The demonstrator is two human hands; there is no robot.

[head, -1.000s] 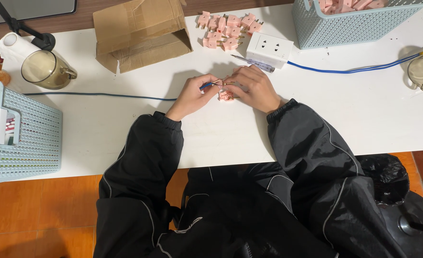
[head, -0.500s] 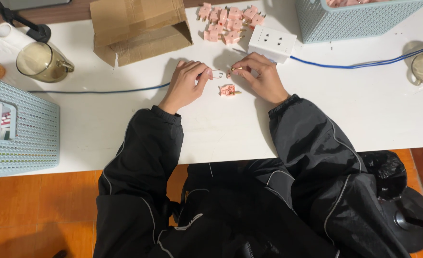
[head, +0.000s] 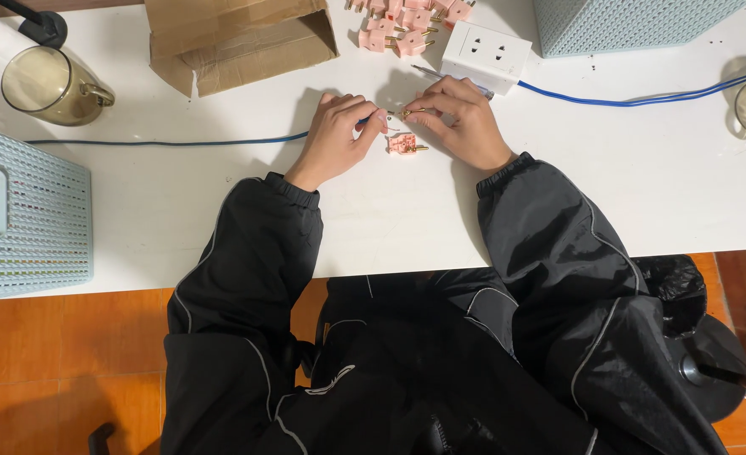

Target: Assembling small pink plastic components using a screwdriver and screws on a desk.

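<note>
My left hand (head: 337,135) pinches the thin blue cable's (head: 171,141) end; my right hand (head: 461,118) pinches what looks like a small brass pin (head: 413,111). The pink plastic plug body (head: 404,144) lies unassembled between them on the white table (head: 221,194), with more pink plugs (head: 402,17) still heaped beyond.

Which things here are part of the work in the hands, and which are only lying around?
In use:
left hand on the blue wire
right hand pinching a brass pin
pink plug lying between the hands

Lying about:
pink plug pile
white socket
cardboard box
glass mug
baskets
</note>
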